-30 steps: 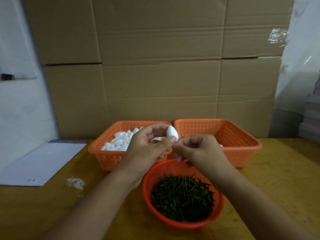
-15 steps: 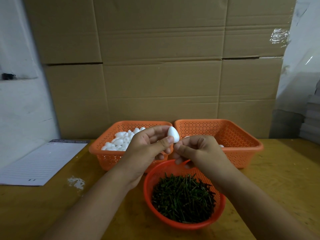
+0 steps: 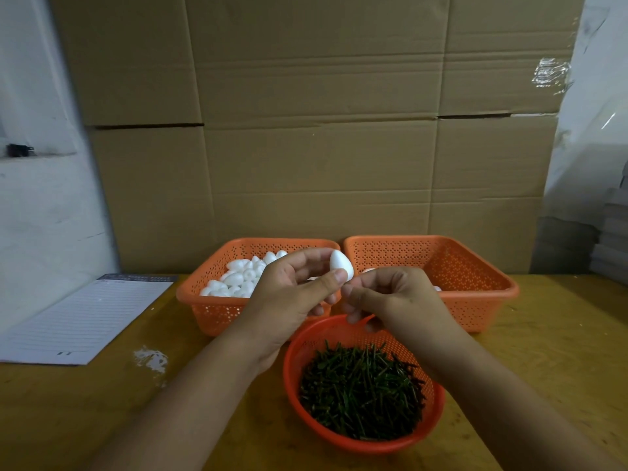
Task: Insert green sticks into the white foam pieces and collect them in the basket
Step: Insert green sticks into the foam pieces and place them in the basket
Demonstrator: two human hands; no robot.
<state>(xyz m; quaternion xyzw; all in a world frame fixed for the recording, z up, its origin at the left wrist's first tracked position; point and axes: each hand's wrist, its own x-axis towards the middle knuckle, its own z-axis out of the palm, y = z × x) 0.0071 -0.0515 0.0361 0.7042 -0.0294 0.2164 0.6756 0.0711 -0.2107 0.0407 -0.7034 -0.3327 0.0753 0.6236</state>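
My left hand (image 3: pixel 292 294) pinches a white egg-shaped foam piece (image 3: pixel 339 263) between thumb and fingers, above the gap between the two square baskets. My right hand (image 3: pixel 390 299) sits just right of it, its fingertips curled together right under the foam piece; any stick between them is hidden. A round orange basket (image 3: pixel 438 413) full of green sticks (image 3: pixel 360 392) stands close in front. The left orange basket (image 3: pixel 210 311) holds several loose white foam pieces (image 3: pixel 241 277). The right orange basket (image 3: pixel 475 283) shows a few white pieces behind my right hand.
A lined paper pad (image 3: pixel 81 317) lies at the left on the wooden table (image 3: pixel 560 351). White crumbs (image 3: pixel 151 360) lie beside it. Cardboard boxes (image 3: pixel 323 130) form a wall right behind the baskets. Stacked grey items (image 3: pixel 611 239) stand at the far right.
Both hands stay together at the same spot; the foam piece has shifted only slightly in my left fingers.
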